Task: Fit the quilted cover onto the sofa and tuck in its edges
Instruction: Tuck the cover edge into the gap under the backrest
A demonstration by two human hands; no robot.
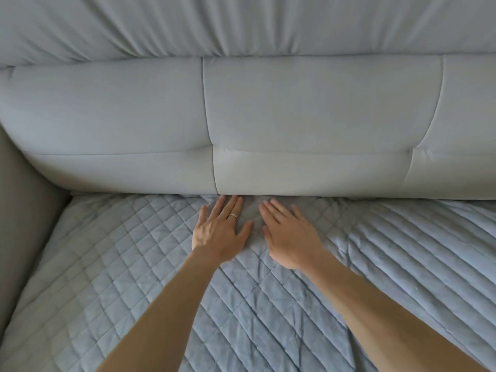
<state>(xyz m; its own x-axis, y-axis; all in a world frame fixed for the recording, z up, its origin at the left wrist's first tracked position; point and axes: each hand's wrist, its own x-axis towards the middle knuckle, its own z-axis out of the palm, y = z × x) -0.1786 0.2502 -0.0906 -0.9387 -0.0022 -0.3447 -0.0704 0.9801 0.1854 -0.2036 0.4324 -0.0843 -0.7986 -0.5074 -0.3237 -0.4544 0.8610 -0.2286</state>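
Observation:
A blue-grey quilted cover (128, 264) with a diamond stitch lies spread over the sofa seat. Its far edge runs along the crease under the pale grey back cushions (308, 116). My left hand (220, 229), with a ring on one finger, lies flat on the cover with straight fingers, its fingertips at the crease. My right hand (290, 234) lies flat beside it, fingers straight and pointing at the same crease. Between the two hands the cover is slightly wrinkled. Neither hand grips the fabric.
The sofa's armrest (24, 210) rises at the left, beside the cover's left edge. Above the back cushions a pale fabric (241, 22) with gathered folds fills the top of the view. The cover stretches on to the right and towards me.

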